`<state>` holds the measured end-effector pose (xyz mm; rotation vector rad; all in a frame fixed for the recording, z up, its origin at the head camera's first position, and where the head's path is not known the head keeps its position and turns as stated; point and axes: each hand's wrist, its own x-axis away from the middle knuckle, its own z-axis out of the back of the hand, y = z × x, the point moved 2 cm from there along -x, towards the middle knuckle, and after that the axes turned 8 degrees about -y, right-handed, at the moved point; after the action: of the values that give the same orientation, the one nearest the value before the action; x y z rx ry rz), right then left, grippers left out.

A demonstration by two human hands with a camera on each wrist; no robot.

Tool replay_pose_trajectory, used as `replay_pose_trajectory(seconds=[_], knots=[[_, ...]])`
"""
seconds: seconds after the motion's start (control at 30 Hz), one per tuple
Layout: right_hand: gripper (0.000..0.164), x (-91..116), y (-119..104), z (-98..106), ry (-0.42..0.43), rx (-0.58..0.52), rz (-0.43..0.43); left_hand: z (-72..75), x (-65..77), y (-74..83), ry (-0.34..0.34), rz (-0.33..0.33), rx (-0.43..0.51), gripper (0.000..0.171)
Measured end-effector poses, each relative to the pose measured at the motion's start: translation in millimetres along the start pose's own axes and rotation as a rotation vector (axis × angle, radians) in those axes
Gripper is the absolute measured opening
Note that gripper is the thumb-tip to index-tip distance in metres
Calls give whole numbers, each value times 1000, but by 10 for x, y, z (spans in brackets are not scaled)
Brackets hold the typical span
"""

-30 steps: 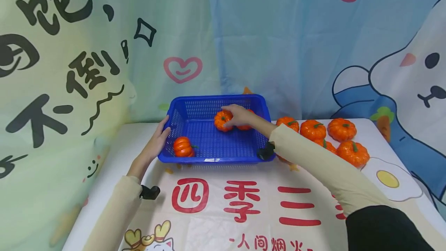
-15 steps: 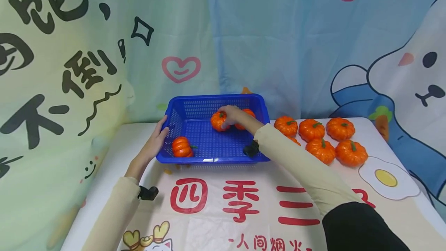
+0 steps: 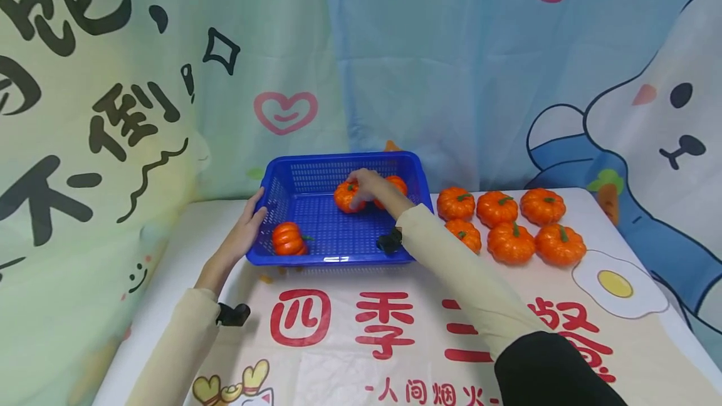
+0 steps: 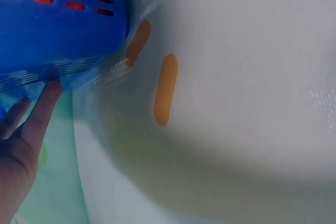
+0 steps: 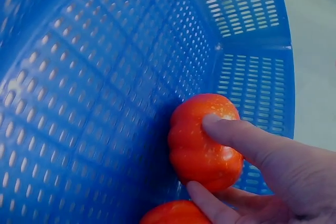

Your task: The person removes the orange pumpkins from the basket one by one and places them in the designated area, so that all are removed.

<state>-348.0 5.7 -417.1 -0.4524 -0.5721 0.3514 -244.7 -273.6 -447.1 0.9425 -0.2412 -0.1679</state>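
Note:
A blue plastic basket (image 3: 333, 260) stands at the back of the table. Inside it, my right hand (image 3: 369, 187) grips a small orange toy pumpkin (image 3: 343, 198) near the back wall. The right wrist view shows the thumb on one side of this pumpkin (image 5: 197, 153) and fingers at its lower edge. Just right of that hand lies a second pumpkin (image 3: 397, 184), partly hidden by it. A third pumpkin (image 3: 289, 239) rests on its side in the front left corner. My left hand (image 3: 245, 230) touches the basket's left side; its fingers look straight in the left wrist view.
Several orange pumpkins (image 3: 511, 243) sit in two rows on the table right of the basket. A printed cloth (image 3: 350, 368) with red characters covers the table's front. A patterned curtain (image 3: 406, 67) hangs close behind the basket.
The right forearm has swung left, uncovering more of the pumpkins on the table. The right hand keeps its grip on the pumpkin. The head view has turned slightly right; the left hand stays at the basket.

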Motion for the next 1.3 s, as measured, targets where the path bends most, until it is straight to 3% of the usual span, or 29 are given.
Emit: replay_pose_trajectory(seconds=[0.3,0.37,0.53,0.63,1.0,1.3], knots=[[64,-163,26,-51,2,-72,-10,11,16,-12,4,-5,-4,58],[63,-197,20,-71,-1,-86,-20,16,79,97,-4,4,13,58],[62,-108,-87,-91,6,-96,-69,19,103,148,-10,12,23,57],[62,-61,-112,-90,21,-108,-84,4,27,9,1,4,2,57],[64,-24,-164,-108,75,-143,-113,9,20,24,10,-11,-9,58],[66,-63,-58,-127,59,-339,-113,-10,20,16,9,2,-1,57]])
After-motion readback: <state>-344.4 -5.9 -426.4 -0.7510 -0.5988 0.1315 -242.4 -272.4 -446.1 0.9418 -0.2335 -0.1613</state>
